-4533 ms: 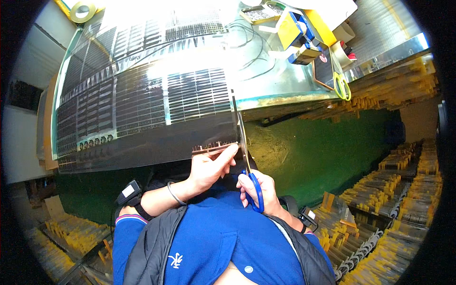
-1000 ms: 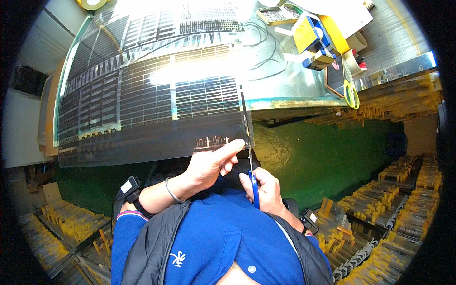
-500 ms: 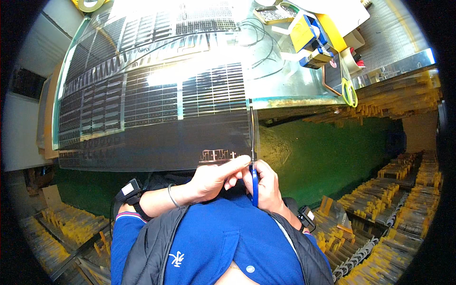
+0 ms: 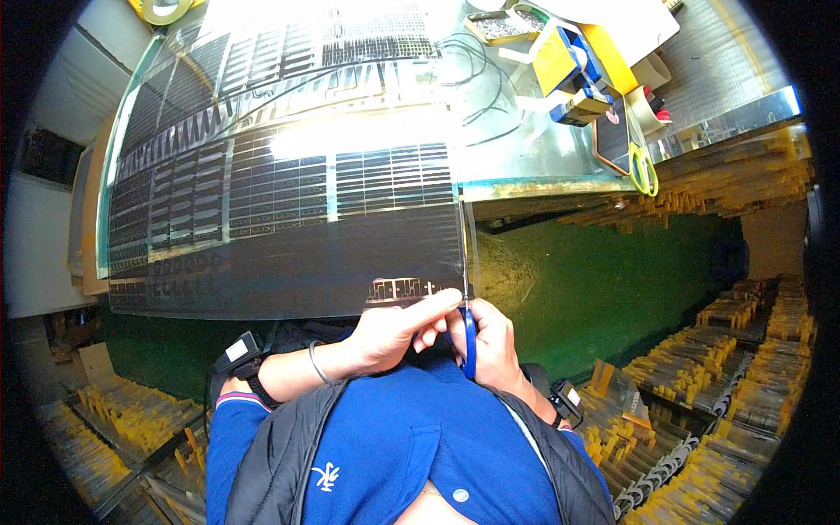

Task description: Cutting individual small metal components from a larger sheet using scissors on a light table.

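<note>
While the left hand (image 4: 389,334) pinches the near right corner of a dark film sheet (image 4: 289,262), thumb on top and the other fingers curled below it, the right hand (image 4: 497,346) is clenched round the blue-handled scissors (image 4: 470,343) just beside those fingertips; the blades point away from the fingers along the sheet's right-hand edge, though whether they stand parted is too fine to tell; the film spreads beyond and to the left of the fingers, rows of pale patterns printed across it, its far part over a glass-topped table (image 4: 560,186) and its near border reaching out toward the hands; well beyond the fingers, to the right, stands a boxy blue-and-yellow object (image 4: 560,66), with yellow-green scissors (image 4: 648,191) nearer, at the table's edge; a tape roll (image 4: 164,19) lies far off to the left; behind the left fingers, a silver bangle (image 4: 317,360) circles the wrist; to the right of both hands are green floor (image 4: 595,289) and yellow-edged racks (image 4: 691,359).
</note>
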A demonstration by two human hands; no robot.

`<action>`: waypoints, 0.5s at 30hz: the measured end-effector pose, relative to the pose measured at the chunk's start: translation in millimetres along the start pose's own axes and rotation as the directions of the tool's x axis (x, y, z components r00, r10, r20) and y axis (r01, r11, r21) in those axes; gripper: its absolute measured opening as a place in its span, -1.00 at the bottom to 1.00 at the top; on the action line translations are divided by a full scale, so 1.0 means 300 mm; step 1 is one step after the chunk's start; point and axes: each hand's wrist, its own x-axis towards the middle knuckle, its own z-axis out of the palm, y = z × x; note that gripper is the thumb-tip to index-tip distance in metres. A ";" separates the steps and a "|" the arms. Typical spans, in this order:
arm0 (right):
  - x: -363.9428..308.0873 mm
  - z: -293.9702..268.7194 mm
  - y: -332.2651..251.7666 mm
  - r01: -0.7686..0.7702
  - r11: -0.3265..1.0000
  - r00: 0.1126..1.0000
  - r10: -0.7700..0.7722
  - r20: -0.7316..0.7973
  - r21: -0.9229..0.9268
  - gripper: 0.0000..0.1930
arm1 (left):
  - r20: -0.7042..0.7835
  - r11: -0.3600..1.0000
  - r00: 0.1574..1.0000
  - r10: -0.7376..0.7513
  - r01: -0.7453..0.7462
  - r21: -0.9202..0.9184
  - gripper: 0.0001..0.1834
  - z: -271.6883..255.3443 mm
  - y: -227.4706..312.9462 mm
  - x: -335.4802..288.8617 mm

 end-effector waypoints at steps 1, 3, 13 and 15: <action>0.000 0.001 0.005 0.001 1.000 1.000 -0.001 0.000 0.000 -0.80 | 0.017 1.000 1.000 0.023 -0.024 0.015 -0.78 0.000 0.003 -0.001; -0.002 0.005 0.018 -0.018 1.000 1.000 0.018 0.001 -0.014 -0.75 | 0.016 0.999 0.999 0.044 -0.044 0.025 -0.81 -0.001 0.018 -0.002; 0.001 -0.035 0.126 -0.226 0.799 0.957 0.290 -0.028 0.558 -0.74 | 0.043 0.829 0.867 0.496 -0.487 0.276 -0.43 -0.401 0.054 -0.146; 0.028 -0.036 0.068 -0.106 0.756 0.966 0.232 -0.113 0.646 -0.75 | -0.509 0.698 0.620 0.597 -0.714 -0.051 -0.63 -0.486 0.090 -0.279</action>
